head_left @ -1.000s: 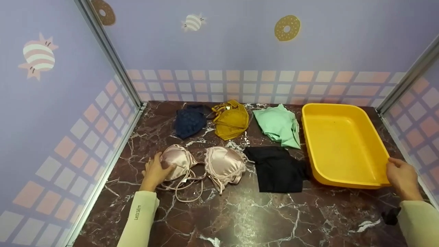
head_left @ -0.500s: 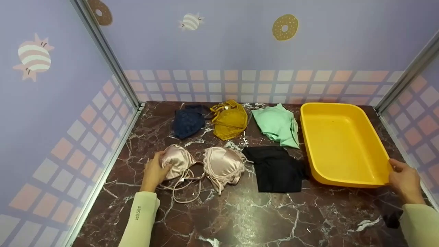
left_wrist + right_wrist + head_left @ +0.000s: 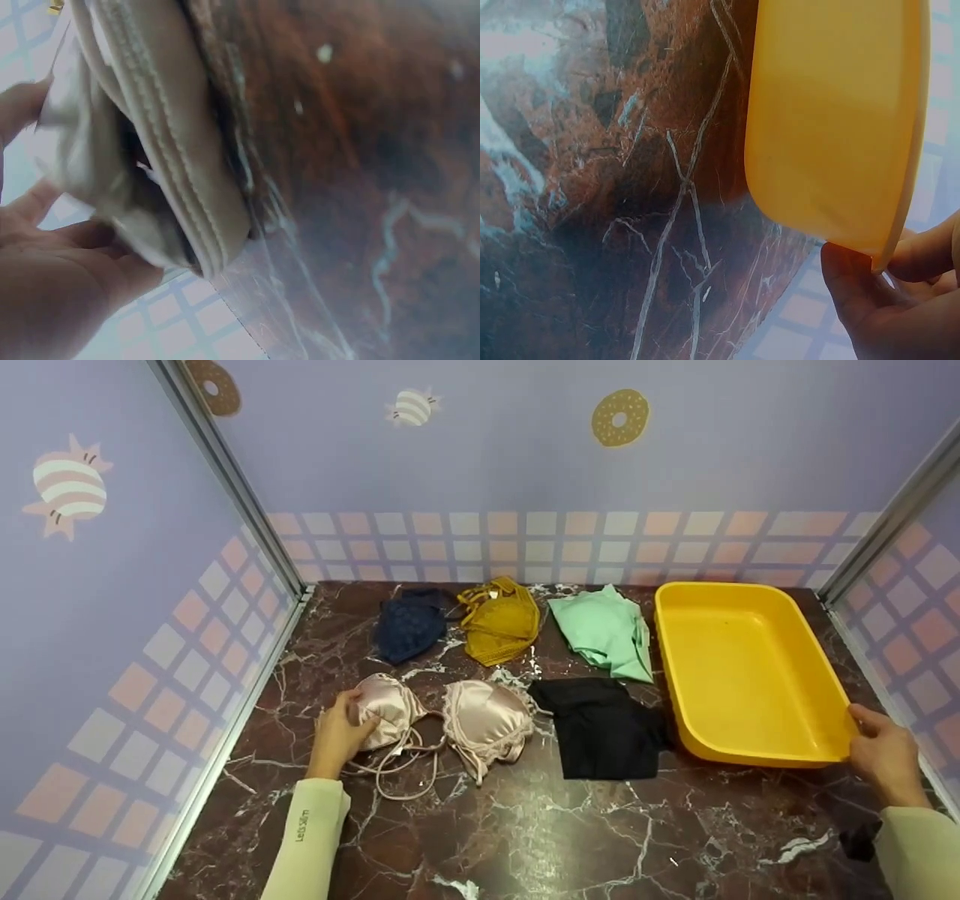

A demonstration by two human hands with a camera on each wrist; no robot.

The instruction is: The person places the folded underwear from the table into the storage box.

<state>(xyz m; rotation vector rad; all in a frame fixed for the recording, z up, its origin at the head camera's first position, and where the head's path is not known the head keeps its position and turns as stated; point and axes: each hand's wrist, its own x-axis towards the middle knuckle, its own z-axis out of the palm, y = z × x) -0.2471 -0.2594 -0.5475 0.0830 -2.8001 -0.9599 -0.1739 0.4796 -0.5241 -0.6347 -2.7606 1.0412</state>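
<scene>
In the head view a pale pink satin bra (image 3: 489, 718) lies at front left, with lace along its edge and thin straps looped in front. My left hand (image 3: 337, 735) holds its left cup (image 3: 388, 712), thumb at the front and fingers around the outer side. The left wrist view shows the cup's stitched edge (image 3: 161, 142) standing over the table beside the fingers. At the right is a shallow yellow tub (image 3: 750, 690) with nothing in it. My right hand (image 3: 885, 754) pinches its near right corner; the right wrist view shows thumb and fingers on either side of the rim (image 3: 900, 217).
Along the back lie a navy bra (image 3: 411, 626), a mustard bra (image 3: 501, 622) and a folded mint-green garment (image 3: 606, 630). A folded black garment (image 3: 607, 735) sits between the pink bra and the tub. Patterned walls (image 3: 480, 450) enclose the marble-look table (image 3: 555, 840) on three sides.
The view has shifted slightly, moving everything a little left in it. Both hands keep their holds on the bra cup and the tub's rim; the garments stay in place.
</scene>
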